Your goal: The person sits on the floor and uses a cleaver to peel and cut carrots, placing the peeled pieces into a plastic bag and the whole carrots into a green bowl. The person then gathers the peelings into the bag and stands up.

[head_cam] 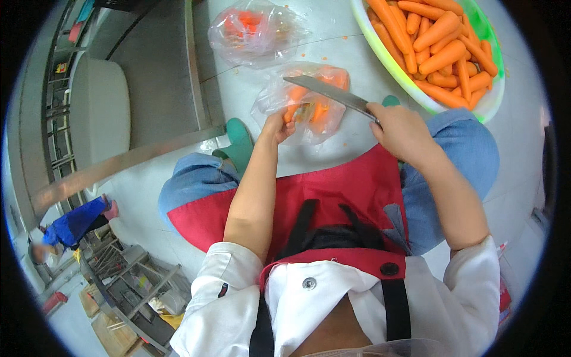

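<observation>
My left hand [281,127] grips a carrot [291,105] by its lower end, over an open clear plastic bag [312,134] on the tiled floor. Orange carrot pieces [332,76] lie in that bag. My right hand [395,129] is closed round the handle of a large knife [332,93]; its blade points to the upper left, across the bag and above the held carrot. Whether the blade touches the carrot I cannot tell. Beyond lies a second clear plastic bag [267,42] with orange-red pieces inside.
A green and white plastic basket [379,53] heaped with peeled carrots [441,49] stands at the upper right. A steel table [192,67] is on my left, near a pale tub [102,102]. A person in blue [78,223] is at the far left. Orange scraps dot the floor.
</observation>
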The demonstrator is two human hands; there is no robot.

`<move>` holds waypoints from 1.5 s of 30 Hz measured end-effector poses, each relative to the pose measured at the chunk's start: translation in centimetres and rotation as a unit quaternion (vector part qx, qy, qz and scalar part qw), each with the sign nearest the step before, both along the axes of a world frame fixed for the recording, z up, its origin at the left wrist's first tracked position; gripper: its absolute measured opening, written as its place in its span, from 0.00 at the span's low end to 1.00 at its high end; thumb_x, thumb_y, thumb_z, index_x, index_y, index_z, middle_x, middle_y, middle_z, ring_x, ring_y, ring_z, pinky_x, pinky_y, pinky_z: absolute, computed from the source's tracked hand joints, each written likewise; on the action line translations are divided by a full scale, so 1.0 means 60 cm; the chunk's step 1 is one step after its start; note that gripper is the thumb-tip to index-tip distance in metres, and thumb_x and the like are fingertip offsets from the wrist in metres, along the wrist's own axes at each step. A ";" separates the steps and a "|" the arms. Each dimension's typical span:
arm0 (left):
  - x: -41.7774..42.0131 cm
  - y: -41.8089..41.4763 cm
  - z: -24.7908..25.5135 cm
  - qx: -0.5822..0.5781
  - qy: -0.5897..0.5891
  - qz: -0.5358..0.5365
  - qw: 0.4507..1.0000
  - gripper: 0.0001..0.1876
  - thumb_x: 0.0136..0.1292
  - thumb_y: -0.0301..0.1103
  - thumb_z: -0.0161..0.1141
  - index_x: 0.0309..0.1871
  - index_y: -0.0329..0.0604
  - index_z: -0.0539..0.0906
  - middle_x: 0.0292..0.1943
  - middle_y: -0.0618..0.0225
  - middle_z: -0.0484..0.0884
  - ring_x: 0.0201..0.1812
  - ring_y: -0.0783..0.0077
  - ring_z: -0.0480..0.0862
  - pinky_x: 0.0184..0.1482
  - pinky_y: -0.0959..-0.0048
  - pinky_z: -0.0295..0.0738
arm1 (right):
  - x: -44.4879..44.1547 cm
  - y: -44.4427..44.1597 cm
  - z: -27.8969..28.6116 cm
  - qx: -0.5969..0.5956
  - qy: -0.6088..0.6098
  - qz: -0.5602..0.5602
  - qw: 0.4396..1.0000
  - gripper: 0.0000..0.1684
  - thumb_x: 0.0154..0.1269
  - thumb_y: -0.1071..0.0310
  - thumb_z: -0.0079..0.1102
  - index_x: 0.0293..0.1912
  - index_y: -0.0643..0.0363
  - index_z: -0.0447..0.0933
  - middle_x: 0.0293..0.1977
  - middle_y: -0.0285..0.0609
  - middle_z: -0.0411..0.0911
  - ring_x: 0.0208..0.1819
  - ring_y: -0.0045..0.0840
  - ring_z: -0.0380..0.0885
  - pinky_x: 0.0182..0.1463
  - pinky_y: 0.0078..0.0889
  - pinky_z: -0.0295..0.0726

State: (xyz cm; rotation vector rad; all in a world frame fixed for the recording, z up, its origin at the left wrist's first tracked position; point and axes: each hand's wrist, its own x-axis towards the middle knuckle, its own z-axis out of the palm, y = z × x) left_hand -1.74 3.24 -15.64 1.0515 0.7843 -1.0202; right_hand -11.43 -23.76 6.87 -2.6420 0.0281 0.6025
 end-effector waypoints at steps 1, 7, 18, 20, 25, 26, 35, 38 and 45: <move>-0.005 0.005 0.024 0.019 -0.001 -0.006 1.000 0.13 0.67 0.39 0.35 0.36 0.41 0.67 0.20 0.67 0.68 0.14 0.81 0.58 0.16 0.81 0.54 | 0.005 -0.001 0.001 0.002 0.008 -0.002 1.000 0.15 0.55 0.66 0.51 0.44 0.58 0.70 0.28 0.53 0.75 0.32 0.45 0.74 0.36 0.45 0.71; -0.072 0.052 0.167 0.187 -0.147 -0.080 0.968 0.17 0.66 0.46 0.35 0.36 0.41 0.68 0.16 0.71 0.65 0.10 0.81 0.53 0.13 0.80 0.49 | -0.017 0.016 -0.006 0.115 -0.048 -0.010 0.992 0.15 0.54 0.66 0.52 0.43 0.59 0.72 0.27 0.53 0.75 0.31 0.46 0.74 0.36 0.39 0.73; -0.177 0.120 0.333 0.037 -0.213 0.045 0.975 0.19 0.67 0.47 0.34 0.35 0.40 0.67 0.17 0.71 0.64 0.11 0.82 0.51 0.14 0.81 0.47 | -0.075 0.134 -0.009 0.567 0.056 -0.119 0.813 0.13 0.55 0.70 0.54 0.40 0.65 0.69 0.15 0.33 0.67 0.14 0.14 0.65 0.18 0.18 0.65; -0.189 0.125 0.341 0.007 -0.205 0.076 0.976 0.18 0.67 0.46 0.34 0.35 0.41 0.67 0.17 0.70 0.65 0.11 0.83 0.53 0.15 0.82 0.48 | -0.085 0.145 -0.013 0.576 0.040 -0.125 0.807 0.12 0.56 0.70 0.54 0.40 0.64 0.69 0.15 0.33 0.67 0.14 0.14 0.65 0.19 0.17 0.65; -0.241 0.139 0.369 -0.075 -0.232 0.106 0.964 0.18 0.67 0.46 0.36 0.39 0.40 0.67 0.18 0.70 0.65 0.11 0.83 0.53 0.16 0.83 0.49 | -0.067 0.140 -0.014 0.540 -0.163 -0.214 0.797 0.09 0.57 0.67 0.55 0.33 0.62 0.70 0.18 0.31 0.68 0.16 0.11 0.65 0.20 0.16 0.66; -0.260 0.143 0.374 -0.098 -0.244 0.112 0.958 0.18 0.67 0.47 0.37 0.41 0.40 0.68 0.18 0.71 0.65 0.11 0.83 0.54 0.16 0.83 0.50 | -0.057 0.136 -0.012 0.526 -0.163 -0.230 0.802 0.09 0.57 0.66 0.56 0.33 0.62 0.70 0.18 0.31 0.68 0.16 0.12 0.66 0.20 0.15 0.66; -0.308 0.127 0.381 -0.103 -0.371 -0.021 0.923 0.20 0.64 0.41 0.46 0.54 0.37 0.66 0.28 0.66 0.72 0.21 0.81 0.66 0.25 0.83 0.60 | -0.019 0.136 -0.022 0.741 0.048 -0.253 0.619 0.19 0.54 0.58 0.62 0.39 0.60 0.67 0.25 0.36 0.71 0.17 0.12 0.67 0.22 0.16 0.72; -0.288 0.132 0.361 -0.054 -0.381 -0.119 0.915 0.21 0.62 0.37 0.50 0.57 0.37 0.64 0.36 0.63 0.75 0.34 0.75 0.74 0.37 0.79 0.67 | -0.011 0.132 -0.031 0.742 0.041 -0.237 0.625 0.19 0.52 0.60 0.63 0.38 0.60 0.68 0.24 0.34 0.70 0.17 0.13 0.67 0.23 0.16 0.72; -0.192 0.010 0.394 0.111 -0.560 -0.232 0.788 0.27 0.47 0.28 0.62 0.53 0.36 0.66 0.39 0.62 0.75 0.41 0.73 0.75 0.45 0.73 0.69 | -0.028 0.165 -0.028 0.668 -0.090 -0.210 0.708 0.18 0.49 0.64 0.66 0.35 0.61 0.68 0.24 0.34 0.71 0.19 0.13 0.68 0.23 0.15 0.70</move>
